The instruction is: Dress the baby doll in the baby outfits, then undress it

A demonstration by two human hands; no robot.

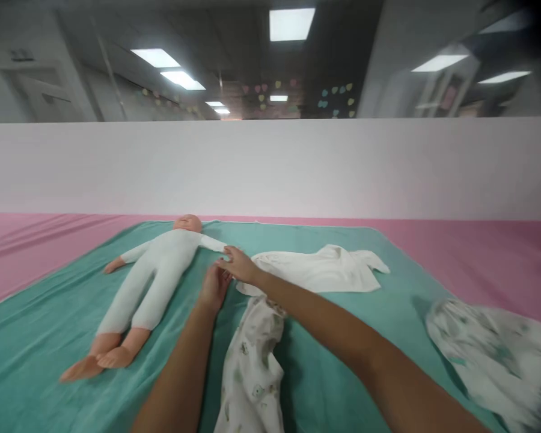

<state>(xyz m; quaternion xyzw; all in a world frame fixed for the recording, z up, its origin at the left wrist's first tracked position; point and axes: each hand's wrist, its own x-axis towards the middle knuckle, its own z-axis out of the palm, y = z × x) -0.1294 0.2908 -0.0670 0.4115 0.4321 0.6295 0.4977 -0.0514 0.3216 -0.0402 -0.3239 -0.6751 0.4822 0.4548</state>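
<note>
A baby doll [165, 255] in a white bodysuit lies on its back at the left, with bare feet and its head at the far end. Its outstretched arm runs up to my right hand [243, 266], which covers the end of that arm. Curled fingers of my right hand meet those of my left hand [215, 284]; whatever is between them is too small to make out. Beside the hands a white long-sleeved top [315, 269] is spread out. A white printed baby garment [255, 367] lies crumpled between my forearms.
Beneath everything is a teal sheet [72, 337] over a pink cover [460, 258]. Another printed white cloth [491, 349] is bunched at the right edge. A low white partition [270, 168] stands behind the table.
</note>
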